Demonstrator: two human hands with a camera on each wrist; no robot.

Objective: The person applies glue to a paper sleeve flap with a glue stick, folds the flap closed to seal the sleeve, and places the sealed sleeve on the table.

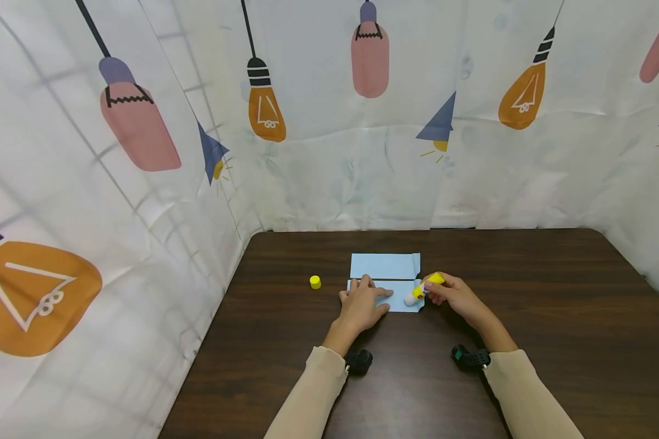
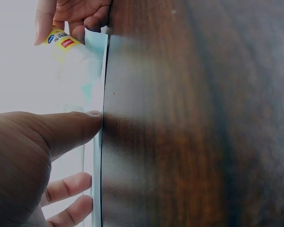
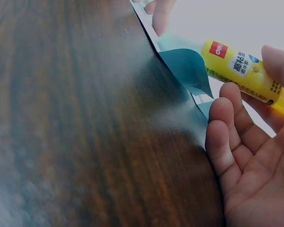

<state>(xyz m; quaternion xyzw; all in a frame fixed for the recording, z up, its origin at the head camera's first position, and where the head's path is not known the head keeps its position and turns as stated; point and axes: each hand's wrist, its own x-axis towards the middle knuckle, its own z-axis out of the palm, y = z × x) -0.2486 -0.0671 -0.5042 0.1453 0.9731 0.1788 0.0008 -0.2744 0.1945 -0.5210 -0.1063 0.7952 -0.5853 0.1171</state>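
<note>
Light blue paper (image 1: 384, 266) lies on the table in two panels, one behind the other, with small flaps at the right end. My left hand (image 1: 361, 306) rests on the front panel, fingers spread and fairly straight; in the left wrist view its thumb (image 2: 71, 127) lies at the paper's near edge. My right hand (image 1: 457, 297) pinches a yellow glue stick (image 3: 241, 71) between thumb and fingers. The stick tilts down to the left, its white end at the front panel's right part. A curled blue flap (image 3: 187, 68) shows beside it in the right wrist view.
A yellow glue cap (image 1: 315, 282) stands on the dark wooden table (image 1: 554, 292), left of the paper. Pale curtains (image 1: 329, 177) printed with lamps hang behind and along the left side. Black wrist bands (image 1: 359, 362) sit on both wrists.
</note>
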